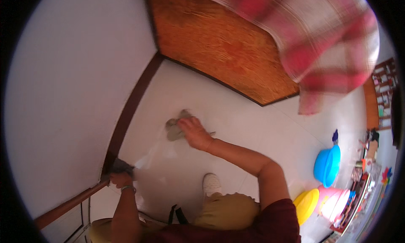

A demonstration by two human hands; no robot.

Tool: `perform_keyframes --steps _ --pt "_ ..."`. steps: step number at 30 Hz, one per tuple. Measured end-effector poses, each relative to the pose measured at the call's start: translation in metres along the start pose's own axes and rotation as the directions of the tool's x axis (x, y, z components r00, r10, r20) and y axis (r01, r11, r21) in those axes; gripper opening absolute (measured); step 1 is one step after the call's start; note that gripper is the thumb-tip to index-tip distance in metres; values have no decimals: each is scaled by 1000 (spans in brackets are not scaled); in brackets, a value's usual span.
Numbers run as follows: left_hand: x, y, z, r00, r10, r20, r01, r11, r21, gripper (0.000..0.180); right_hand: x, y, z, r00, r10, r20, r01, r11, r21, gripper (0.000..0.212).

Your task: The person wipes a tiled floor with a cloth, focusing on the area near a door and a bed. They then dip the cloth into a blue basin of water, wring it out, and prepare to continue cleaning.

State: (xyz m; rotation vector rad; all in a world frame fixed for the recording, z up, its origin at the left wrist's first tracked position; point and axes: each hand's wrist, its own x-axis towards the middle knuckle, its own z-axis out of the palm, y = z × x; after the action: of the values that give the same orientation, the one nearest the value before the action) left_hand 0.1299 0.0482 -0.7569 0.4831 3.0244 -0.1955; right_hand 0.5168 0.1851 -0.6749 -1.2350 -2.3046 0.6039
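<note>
Low by the corner of the white wall, my left hand (121,179) is closed round a dark grey cloth (123,166), pressed near the brown baseboard (134,97). A band circles that wrist. My right arm stretches forward over the pale tiled floor (236,158). At its end my right hand (195,132) presses a lighter grey-green rag (174,131) flat against the tiles; the rag bunches out past the fingertips, and the hand is slightly smeared by motion.
Ahead stands an orange-brown wood-patterned panel (228,49), with a red and white checked cloth (312,36) hanging over it. On the right are a blue basin (327,166), a yellow basin (306,206) and a pink bucket (333,201). My white shoe (211,185) is on the floor below.
</note>
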Motion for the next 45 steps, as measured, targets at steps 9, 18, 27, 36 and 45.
perform_keyframes --steps 9,18,27,36,45 --pt "-14 11 27 940 221 -260 -271 947 -175 24 52 -90 192 770 -596 226 564 803 194 51" --pt "-11 13 4 922 182 -342 -267 937 -223 20 142 -2 190 853 -520 45 505 844 179 38" --pt "2 -4 43 860 199 -470 -309 936 -168 21 215 126 102 983 -143 -112 103 947 -303 46" --pt "-4 8 16 893 189 -409 -297 930 -218 17 256 135 71 852 520 -54 -506 795 -334 46" --pt "-13 5 5 923 197 -332 -273 941 -200 18 67 215 30 831 488 -269 -550 641 -536 25"
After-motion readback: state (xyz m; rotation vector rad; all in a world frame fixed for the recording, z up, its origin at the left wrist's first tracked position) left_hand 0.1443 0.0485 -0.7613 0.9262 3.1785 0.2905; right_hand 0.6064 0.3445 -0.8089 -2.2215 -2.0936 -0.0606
